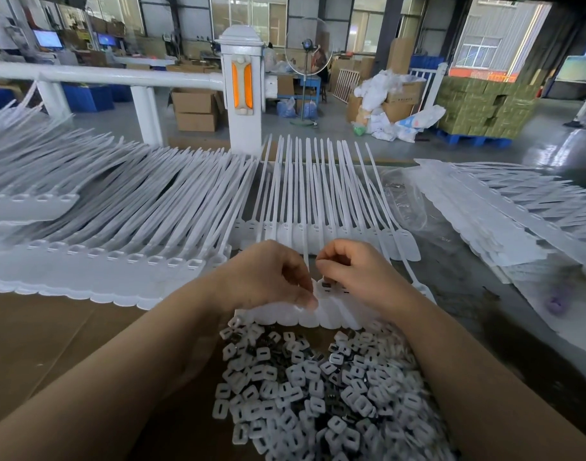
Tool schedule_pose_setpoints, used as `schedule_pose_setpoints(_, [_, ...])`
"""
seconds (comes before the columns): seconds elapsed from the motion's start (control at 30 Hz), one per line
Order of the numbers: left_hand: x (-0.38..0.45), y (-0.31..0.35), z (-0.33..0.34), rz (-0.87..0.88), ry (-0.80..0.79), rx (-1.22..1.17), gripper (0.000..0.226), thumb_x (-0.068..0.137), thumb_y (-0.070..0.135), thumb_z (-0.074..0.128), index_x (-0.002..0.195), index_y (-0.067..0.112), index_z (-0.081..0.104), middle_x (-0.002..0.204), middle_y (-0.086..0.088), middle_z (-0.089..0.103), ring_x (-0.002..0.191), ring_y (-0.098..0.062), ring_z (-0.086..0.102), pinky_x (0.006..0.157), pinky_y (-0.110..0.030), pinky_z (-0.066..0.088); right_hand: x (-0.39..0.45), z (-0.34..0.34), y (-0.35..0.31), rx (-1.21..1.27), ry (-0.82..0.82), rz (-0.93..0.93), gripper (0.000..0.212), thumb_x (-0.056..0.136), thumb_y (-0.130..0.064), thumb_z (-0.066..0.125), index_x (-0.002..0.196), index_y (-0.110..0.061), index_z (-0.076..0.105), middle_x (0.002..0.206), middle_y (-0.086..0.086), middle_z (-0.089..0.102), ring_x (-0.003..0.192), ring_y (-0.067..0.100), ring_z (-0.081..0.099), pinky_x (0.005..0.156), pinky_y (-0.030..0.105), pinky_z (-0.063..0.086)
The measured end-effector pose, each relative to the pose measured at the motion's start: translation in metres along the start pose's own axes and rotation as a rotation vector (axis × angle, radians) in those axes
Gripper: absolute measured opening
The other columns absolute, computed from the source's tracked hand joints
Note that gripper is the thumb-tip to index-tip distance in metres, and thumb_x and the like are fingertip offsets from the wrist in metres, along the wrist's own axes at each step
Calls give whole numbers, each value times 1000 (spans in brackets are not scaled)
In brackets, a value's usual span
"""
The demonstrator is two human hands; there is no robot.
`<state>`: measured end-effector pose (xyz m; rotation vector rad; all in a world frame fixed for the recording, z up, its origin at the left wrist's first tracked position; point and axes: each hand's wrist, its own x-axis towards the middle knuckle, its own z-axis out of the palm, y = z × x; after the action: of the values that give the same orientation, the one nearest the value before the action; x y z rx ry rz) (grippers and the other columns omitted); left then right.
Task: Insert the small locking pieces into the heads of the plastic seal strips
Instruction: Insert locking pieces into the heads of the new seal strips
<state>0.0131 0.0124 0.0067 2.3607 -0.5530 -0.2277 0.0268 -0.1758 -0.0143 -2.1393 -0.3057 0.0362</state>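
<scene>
The right hand (pixel 358 274) pinches a small dark locking piece (pixel 327 285) at the head of a white seal strip (pixel 331 307), fingers curled narrowly over it. The left hand (pixel 268 277) presses thumb and forefinger down on the neighbouring strip heads. Between the forearms lies a heap of loose locking pieces (pixel 318 387) on brown cardboard (pixel 68 334). Stacked strips (pixel 125 201) fan out to the left.
</scene>
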Motion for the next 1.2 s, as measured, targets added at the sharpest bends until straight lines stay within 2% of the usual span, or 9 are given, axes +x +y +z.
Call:
schedule_pose_setpoints(0.07, [-1, 2, -1, -4, -66, 63, 18, 66, 34, 87, 73, 31, 71, 70, 21, 66, 60, 8, 58, 55, -5, 42, 0, 0, 1, 2, 2, 0, 11, 92, -22, 65, 83, -29, 67, 73, -12, 71, 74, 5, 69, 81, 35, 57])
schedule_pose_setpoints(0.23, [1, 4, 3, 12, -47, 169, 11, 72, 33, 83, 77, 33, 73, 76, 30, 66, 69, 13, 61, 59, -4, 47, 0, 0, 0, -8, 9, -2, 9, 92, -24, 65, 86, -30, 66, 79, -5, 70, 77, 8, 70, 79, 32, 56])
schedule_pose_setpoints(0.33, [1, 2, 0, 6, -1, 52, 4, 78, 28, 77, 77, 31, 75, 73, 24, 70, 66, 9, 64, 61, -8, 50, -1, -1, -1, -13, 16, -13, 8, 91, -23, 65, 86, -29, 67, 77, -7, 69, 74, 7, 67, 73, 28, 53])
schedule_pose_setpoints(0.5, [2, -1, -5, -107, 120, -260, 11, 85, 18, 73, 79, 27, 76, 71, 5, 74, 63, -2, 66, 63, -14, 53, -2, -3, -3, -7, 4, -50, 12, 90, -23, 68, 81, -30, 69, 68, -11, 66, 63, -3, 59, 63, 17, 45])
schedule_pose_setpoints(0.67, [2, -1, -2, -130, 139, -338, 11, 85, 10, 72, 92, 18, 71, 69, 1, 73, 62, -4, 67, 61, -14, 53, -4, -3, -4, -3, -20, -62, 6, 90, -29, 69, 86, -28, 72, 77, -9, 72, 70, 1, 65, 67, 18, 49])
schedule_pose_setpoints(0.83, [4, 1, 3, -112, 239, -188, 16, 83, 18, 73, 95, 25, 64, 70, 8, 73, 65, -5, 68, 66, -23, 58, -4, -3, -5, -9, -38, -85, 4, 89, -28, 71, 90, -25, 73, 83, -1, 73, 80, 15, 68, 76, 31, 56])
schedule_pose_setpoints(1.0, [5, -2, 7, -67, 272, -104, 16, 82, 25, 75, 93, 31, 63, 80, 9, 71, 73, -2, 67, 65, -15, 53, -3, -3, -4, -40, -42, -62, 5, 88, -26, 71, 84, -24, 72, 74, -5, 70, 67, 3, 62, 67, 25, 52])
schedule_pose_setpoints(1.1, [3, -7, 10, -5, 218, 101, 14, 83, 36, 72, 92, 36, 61, 93, 16, 60, 84, 1, 57, 75, -20, 49, -4, -4, -3, -45, 16, -2, 11, 88, -23, 68, 77, -24, 72, 63, -12, 66, 61, 0, 60, 62, 22, 49])
schedule_pose_setpoints(1.2, [2, -11, 11, -15, 177, 262, 10, 85, 44, 67, 91, 41, 59, 98, 19, 50, 88, 0, 51, 91, -35, 47, -3, -6, 0, -62, 98, 71, 12, 83, -21, 66, 74, -19, 72, 64, -5, 67, 65, 12, 63, 69, 35, 53])
